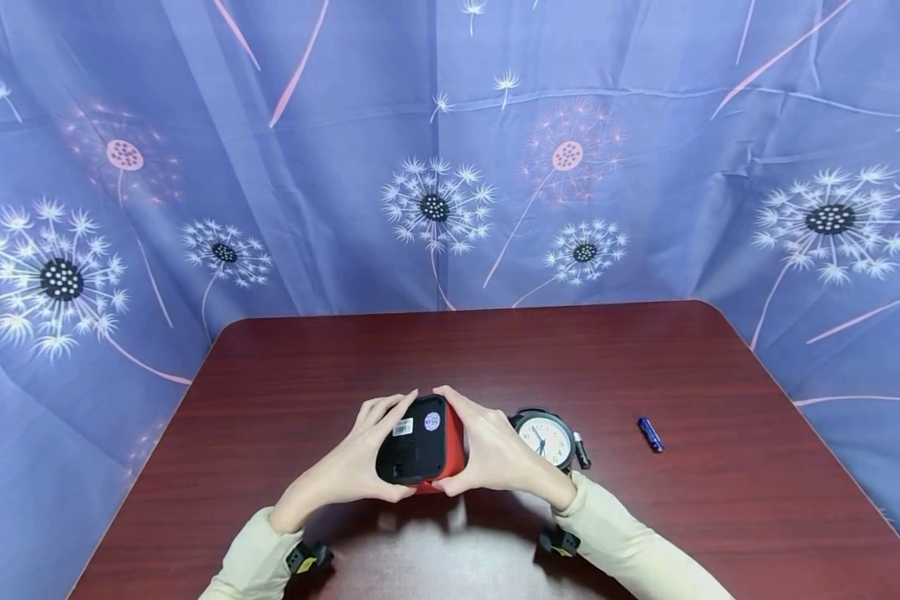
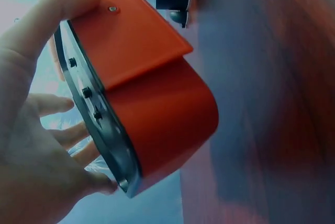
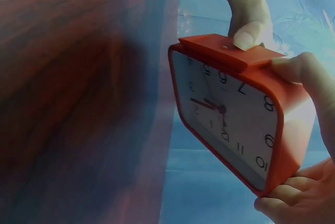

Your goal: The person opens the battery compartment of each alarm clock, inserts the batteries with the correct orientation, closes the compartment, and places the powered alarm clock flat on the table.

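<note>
A red square alarm clock is held up between both hands, its black back turned up toward the head camera. A barcode sticker and a round label show on that back. The left hand grips it from the left, thumb on the red edge with the small screw in the left wrist view. On the other side, the right hand holds it between thumb and fingers. Seen from the right wrist, the white dial faces down toward the table, its numerals upside down. A red foot sticks out along one edge, under the thumbs.
Right beside the right wrist lies a round black alarm clock with a white face. A black-and-silver battery is next to it, and a blue battery lies farther right. The dark red table ends at a blue dandelion-print curtain.
</note>
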`<action>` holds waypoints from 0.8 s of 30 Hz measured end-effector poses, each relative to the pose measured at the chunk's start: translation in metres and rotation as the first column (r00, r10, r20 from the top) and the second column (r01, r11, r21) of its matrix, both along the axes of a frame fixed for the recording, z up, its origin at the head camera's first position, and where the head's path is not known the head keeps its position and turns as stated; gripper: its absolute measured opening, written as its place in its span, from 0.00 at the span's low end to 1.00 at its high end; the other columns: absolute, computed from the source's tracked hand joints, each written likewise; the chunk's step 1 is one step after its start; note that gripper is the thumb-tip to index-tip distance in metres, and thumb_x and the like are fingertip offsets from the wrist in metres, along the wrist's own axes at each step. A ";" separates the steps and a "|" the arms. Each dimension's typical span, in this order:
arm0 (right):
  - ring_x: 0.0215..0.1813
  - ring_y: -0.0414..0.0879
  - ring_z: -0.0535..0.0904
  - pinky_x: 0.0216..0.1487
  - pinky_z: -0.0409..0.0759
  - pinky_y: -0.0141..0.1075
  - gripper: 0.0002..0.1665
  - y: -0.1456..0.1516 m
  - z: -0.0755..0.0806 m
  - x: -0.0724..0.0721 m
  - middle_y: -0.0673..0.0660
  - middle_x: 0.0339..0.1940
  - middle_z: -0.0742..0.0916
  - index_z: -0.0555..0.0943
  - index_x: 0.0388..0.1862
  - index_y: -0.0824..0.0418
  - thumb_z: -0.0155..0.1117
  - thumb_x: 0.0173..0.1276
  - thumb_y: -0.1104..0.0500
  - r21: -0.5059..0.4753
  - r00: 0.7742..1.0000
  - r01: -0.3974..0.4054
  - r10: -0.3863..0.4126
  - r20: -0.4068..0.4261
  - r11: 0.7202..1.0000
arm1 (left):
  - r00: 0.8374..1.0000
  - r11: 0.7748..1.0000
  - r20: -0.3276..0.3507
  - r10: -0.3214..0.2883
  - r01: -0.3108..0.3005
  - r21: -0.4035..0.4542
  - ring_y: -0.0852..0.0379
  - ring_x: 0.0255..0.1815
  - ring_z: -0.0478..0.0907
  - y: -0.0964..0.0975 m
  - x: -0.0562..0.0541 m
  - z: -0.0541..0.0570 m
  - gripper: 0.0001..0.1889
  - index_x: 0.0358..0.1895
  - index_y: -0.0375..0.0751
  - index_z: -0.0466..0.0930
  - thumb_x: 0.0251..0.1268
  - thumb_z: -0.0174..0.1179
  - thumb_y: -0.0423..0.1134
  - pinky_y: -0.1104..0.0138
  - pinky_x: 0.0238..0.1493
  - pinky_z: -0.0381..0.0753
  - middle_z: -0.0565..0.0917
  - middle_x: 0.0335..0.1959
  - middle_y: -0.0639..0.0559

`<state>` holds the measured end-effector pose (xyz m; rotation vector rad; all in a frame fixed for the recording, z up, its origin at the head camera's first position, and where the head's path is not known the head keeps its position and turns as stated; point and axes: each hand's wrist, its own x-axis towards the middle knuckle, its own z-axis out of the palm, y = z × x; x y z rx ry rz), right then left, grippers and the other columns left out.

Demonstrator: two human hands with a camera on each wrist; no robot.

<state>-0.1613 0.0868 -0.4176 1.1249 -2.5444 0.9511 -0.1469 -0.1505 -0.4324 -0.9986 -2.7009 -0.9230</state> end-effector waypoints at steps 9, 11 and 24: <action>0.40 0.36 0.80 0.42 0.80 0.33 0.63 0.004 -0.007 0.001 0.46 0.47 0.84 0.63 0.70 0.53 0.81 0.32 0.42 -0.069 0.998 0.023 -0.019 0.054 0.997 | 1.000 0.999 -0.011 -0.003 0.002 -0.047 0.40 0.66 0.57 -0.014 -0.003 -0.003 0.64 0.75 0.39 0.54 0.28 0.81 0.51 0.41 0.58 0.66 0.64 0.68 0.40; 0.41 0.36 0.81 0.43 0.81 0.34 0.63 0.005 -0.007 0.002 0.45 0.47 0.84 0.63 0.70 0.52 0.81 0.32 0.42 -0.078 0.998 0.034 -0.029 0.064 0.996 | 1.000 0.999 0.027 0.011 -0.010 -0.051 0.39 0.66 0.56 -0.018 -0.003 -0.004 0.66 0.76 0.41 0.52 0.27 0.82 0.51 0.41 0.57 0.68 0.63 0.69 0.39; 0.49 0.38 0.81 0.50 0.80 0.48 0.62 0.009 -0.009 0.003 0.46 0.50 0.84 0.63 0.70 0.45 0.82 0.32 0.44 -0.158 0.984 0.077 -0.049 0.170 0.984 | 0.965 0.998 0.260 0.037 -0.049 0.039 0.46 0.67 0.61 -0.043 -0.005 -0.005 0.65 0.76 0.43 0.46 0.32 0.81 0.50 0.46 0.60 0.71 0.61 0.70 0.40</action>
